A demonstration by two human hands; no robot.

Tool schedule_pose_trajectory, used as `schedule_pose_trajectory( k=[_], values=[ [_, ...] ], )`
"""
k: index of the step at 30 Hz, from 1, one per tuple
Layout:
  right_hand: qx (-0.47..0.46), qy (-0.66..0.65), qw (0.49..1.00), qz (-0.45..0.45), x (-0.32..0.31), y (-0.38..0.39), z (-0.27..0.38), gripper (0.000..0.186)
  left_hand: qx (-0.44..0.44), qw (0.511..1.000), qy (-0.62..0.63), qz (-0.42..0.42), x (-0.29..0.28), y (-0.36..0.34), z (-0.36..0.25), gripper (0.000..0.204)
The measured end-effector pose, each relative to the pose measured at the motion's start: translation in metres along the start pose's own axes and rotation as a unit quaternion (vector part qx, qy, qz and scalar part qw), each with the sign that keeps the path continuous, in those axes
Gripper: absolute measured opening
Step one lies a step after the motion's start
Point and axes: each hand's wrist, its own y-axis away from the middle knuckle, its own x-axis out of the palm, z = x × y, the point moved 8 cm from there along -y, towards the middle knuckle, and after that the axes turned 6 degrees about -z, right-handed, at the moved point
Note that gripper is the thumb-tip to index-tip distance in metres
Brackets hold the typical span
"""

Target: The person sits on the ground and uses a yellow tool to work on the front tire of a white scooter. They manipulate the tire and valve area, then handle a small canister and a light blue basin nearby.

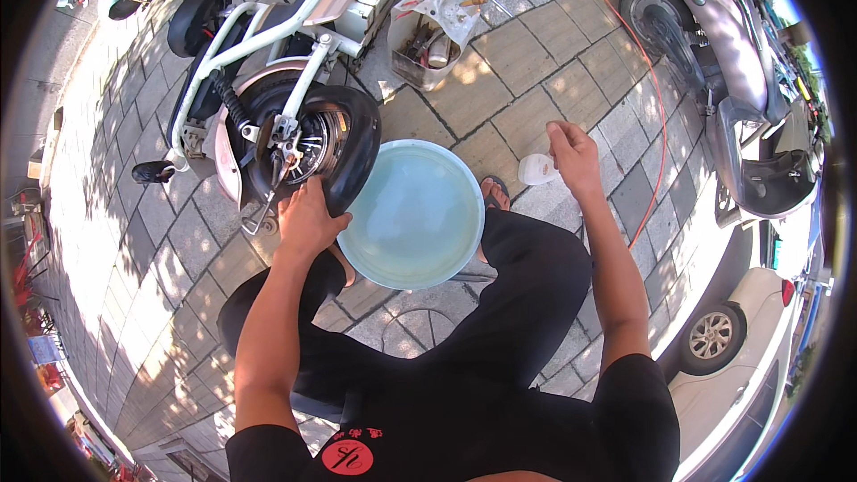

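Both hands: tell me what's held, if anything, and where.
Left hand: at the near edge of the black tire, grip unclear. Right hand: curled, but anything held cannot be made out.

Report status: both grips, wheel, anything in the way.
Left grip at the scooter wheel. Right grip beside white container, any held item unclear. Wheel spokes exposed. Blue basin close beside wheel.

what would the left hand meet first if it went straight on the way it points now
Most likely the scooter's wheel: the left hand's fingers already overlap its lower part in this view, though whether they touch is unclear.
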Motion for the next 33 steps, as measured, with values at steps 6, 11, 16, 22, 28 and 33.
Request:
schedule_pose_trajectory(
  k=[6, 11, 16, 22, 28, 33],
  values=[
    [-0.09, 0.183, 0.978, 0.046, 0.109, -0.149, 0.026, 0.06, 0.001, 0.999, -0.019, 0.043, 0.005, -0.004, -0.005, 0.09],
    [-0.176, 0.19, 0.965, -0.039, 0.19, -0.265, 0.01, 0.05, -0.016, 0.999, -0.011, 0.046, 0.019, 0.002, -0.001, 0.083],
    [-0.115, 0.278, 0.952, -0.056, 0.222, -0.309, 0.003, 0.058, 0.004, 1.0, 0.005, 0.027, 0.023, 0.009, 0.005, 0.078],
    [-0.183, 0.358, 0.911, -0.092, 0.23, -0.3, 0.017, 0.055, 0.037, 0.999, -0.004, 0.015, 0.027, 0.017, 0.008, 0.079],
    [-0.181, 0.395, 0.897, -0.083, 0.219, -0.312, 0.005, 0.055, 0.06, 0.998, 0.021, 0.006, 0.018, 0.016, 0.011, 0.078],
    [-0.176, 0.338, 0.898, -0.218, 0.201, -0.306, -0.009, 0.06, 0.054, 0.995, 0.066, -0.043, -0.002, 0.009, 0.019, 0.074]
  ],
)
